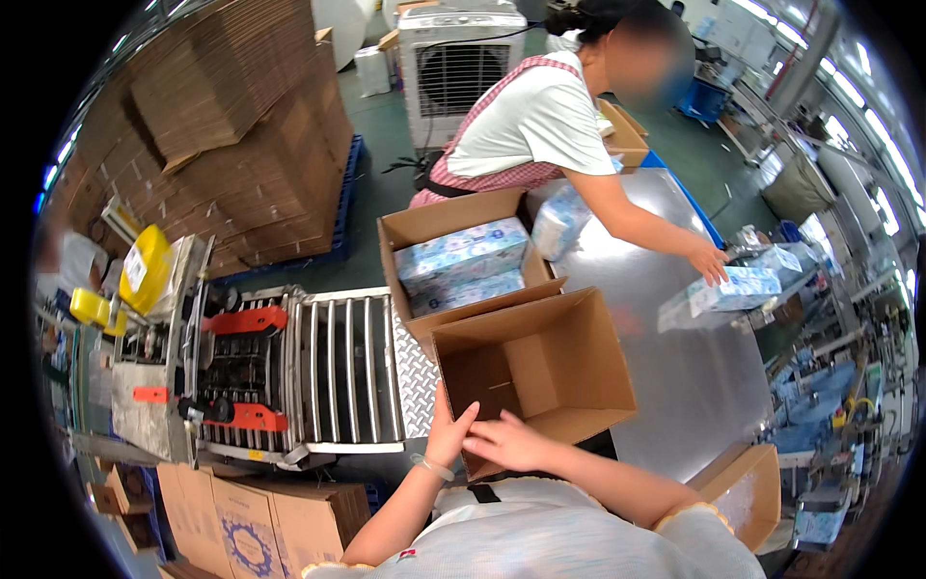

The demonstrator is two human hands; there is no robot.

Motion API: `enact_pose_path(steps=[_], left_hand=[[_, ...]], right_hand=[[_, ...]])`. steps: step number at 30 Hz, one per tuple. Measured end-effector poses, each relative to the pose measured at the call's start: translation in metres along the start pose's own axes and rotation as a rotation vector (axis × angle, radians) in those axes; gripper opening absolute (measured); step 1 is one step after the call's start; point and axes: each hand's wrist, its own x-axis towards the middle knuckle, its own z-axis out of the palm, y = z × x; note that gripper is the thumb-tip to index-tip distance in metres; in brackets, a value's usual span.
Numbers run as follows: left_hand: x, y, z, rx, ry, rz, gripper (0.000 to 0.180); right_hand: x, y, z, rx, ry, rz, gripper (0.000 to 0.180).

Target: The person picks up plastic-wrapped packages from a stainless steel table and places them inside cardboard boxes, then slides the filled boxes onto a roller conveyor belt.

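Note:
An open, unfilled brown cardboard box (564, 362) stands tilted toward me at the near edge of the metal table. My left hand (448, 427) grips its near left edge, fingers along the outside and thumb over the rim. My right hand (511, 442) lies across the near rim beside it, fingers stretched out and touching the left hand. Just behind is a second cardboard box (400, 280), holding blue-and-white plastic-wrapped packs (463, 253). Across the table, a co-worker's hand (709, 261) reaches to a similar pack (738, 289).
The shiny metal table (675, 386) extends to the right. A roller conveyor (347, 367) with a taping machine (241, 376) lies left. Flattened cartons (241, 125) are stacked on a blue pallet. An air cooler (458, 72) stands behind. Another open carton (762, 482) sits near right.

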Motion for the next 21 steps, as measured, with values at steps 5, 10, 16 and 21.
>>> enact_pose_path(steps=[5, 10, 16, 21], left_hand=[[0.012, -0.044, -0.040, 0.680, 0.120, -0.216, 0.083], [-0.001, -0.028, -0.131, -0.163, 0.029, -0.373, 0.028], [-0.014, -0.174, -0.196, 0.773, 0.563, -0.435, 0.064], [-0.006, -0.058, -0.130, 1.488, 0.684, -0.170, 0.098]], right_hand=[[-0.027, 0.069, -0.105, -1.238, 0.357, 0.395, 0.058], [-0.096, 0.242, -0.111, -0.354, 0.375, 0.710, 0.086], [-0.089, 0.245, -0.103, -0.421, 0.314, 0.429, 0.083], [-0.155, 0.241, -0.106, -0.167, 0.654, 0.264, 0.051]])
